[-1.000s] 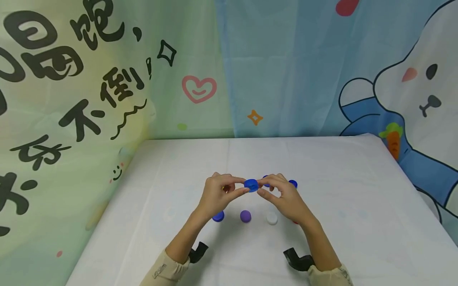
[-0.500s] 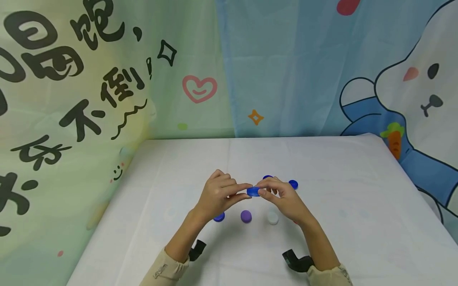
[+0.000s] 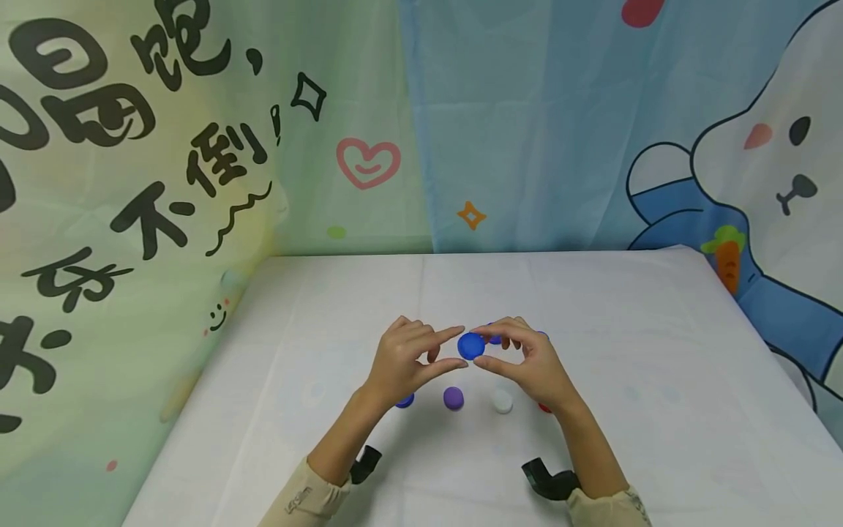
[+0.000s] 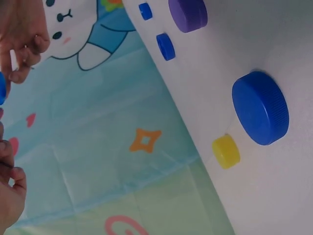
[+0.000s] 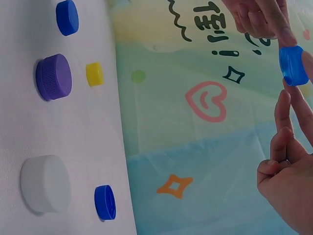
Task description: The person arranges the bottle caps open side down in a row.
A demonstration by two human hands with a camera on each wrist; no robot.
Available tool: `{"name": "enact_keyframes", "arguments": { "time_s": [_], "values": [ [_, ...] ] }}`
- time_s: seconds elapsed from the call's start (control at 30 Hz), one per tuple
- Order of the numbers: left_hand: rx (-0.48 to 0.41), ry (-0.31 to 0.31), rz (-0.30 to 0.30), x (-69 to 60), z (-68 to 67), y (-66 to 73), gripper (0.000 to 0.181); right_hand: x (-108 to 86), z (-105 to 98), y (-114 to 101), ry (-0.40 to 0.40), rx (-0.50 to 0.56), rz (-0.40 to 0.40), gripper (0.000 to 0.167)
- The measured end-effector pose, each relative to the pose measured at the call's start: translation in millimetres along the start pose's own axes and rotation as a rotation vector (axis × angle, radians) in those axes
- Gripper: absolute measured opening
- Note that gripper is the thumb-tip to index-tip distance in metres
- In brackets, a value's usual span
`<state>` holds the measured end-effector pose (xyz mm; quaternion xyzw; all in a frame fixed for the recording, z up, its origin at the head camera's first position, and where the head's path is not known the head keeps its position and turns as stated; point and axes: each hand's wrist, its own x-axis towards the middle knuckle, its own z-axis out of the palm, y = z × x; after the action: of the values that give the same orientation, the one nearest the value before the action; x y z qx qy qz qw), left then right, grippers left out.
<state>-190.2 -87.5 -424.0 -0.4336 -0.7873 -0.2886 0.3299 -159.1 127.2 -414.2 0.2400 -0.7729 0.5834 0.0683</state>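
In the head view, a round blue bottle cap [image 3: 470, 346] is held above the table, its flat face toward the head camera. My right hand [image 3: 536, 359] pinches its rim with thumb and index finger. From the other side my left hand [image 3: 410, 356] has thumb and index finger at the rim, and the right wrist view shows a left fingertip against the cap [image 5: 293, 66]. Only a sliver of that cap [image 4: 2, 88] enters the left wrist view. Below the hands lie a purple cap [image 3: 453, 398], a white cap [image 3: 502, 401] and another blue cap [image 3: 405, 400].
A partly hidden red cap [image 3: 545, 408] lies under the right wrist. Small blue caps [image 4: 166, 46] and a yellow cap [image 4: 226, 152] are farther back. A white cloth covers the table [image 3: 329, 293], and a printed curtain [image 3: 527, 146] hangs behind it.
The held blue cap has turned from edge-on to face-on and shifted slightly right. My left thumb and index finger have spread wider around it. The caps on the table stay put.
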Motion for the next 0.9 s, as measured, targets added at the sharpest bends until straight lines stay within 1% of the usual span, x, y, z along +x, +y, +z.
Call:
{"name": "enact_keyframes", "arguments": {
  "time_s": [0.03,0.13,0.2,0.27,0.33,0.43,0.53,0.67,0.8,0.9],
  "values": [
    [-0.002,-0.003,-0.007,-0.4,0.6,0.1,0.039,0.1,0.0,-2.2,-0.002,-0.014,-0.010,0.032],
    [0.000,-0.022,-0.032,-0.5,2.3,-0.6,0.036,0.9,1.4,8.2,0.013,-0.050,0.010,0.034],
    [0.007,-0.052,-0.067,0.3,3.8,-3.0,0.035,3.3,3.1,18.8,0.037,-0.083,0.031,0.034],
    [0.035,-0.098,-0.114,1.9,6.0,-7.7,0.034,7.8,6.0,32.0,0.058,-0.122,0.068,0.035],
    [0.078,-0.165,-0.175,3.0,9.6,-14.4,0.033,14.2,9.9,41.6,0.069,-0.174,0.093,0.035],
    [0.170,-0.287,-0.266,3.5,18.8,-26.4,0.031,24.9,17.5,57.4,0.056,-0.263,0.123,0.037],
    [0.255,-0.416,-0.357,4.1,32.4,-38.3,0.030,35.4,24.1,72.8,0.030,-0.360,0.151,0.037],
    [0.348,-0.555,-0.467,2.0,53.0,-50.3,0.030,45.8,33.9,91.3,-0.018,-0.492,0.210,0.034],
    [0.426,-0.669,-0.545,-0.2,68.8,-55.4,0.030,52.7,42.4,105.0,-0.087,-0.614,0.284,0.031],
    [0.475,-0.734,-0.577,-1.9,78.6,-56.4,0.026,53.8,46.9,113.7,-0.126,-0.671,0.315,0.031]
  ]
}}
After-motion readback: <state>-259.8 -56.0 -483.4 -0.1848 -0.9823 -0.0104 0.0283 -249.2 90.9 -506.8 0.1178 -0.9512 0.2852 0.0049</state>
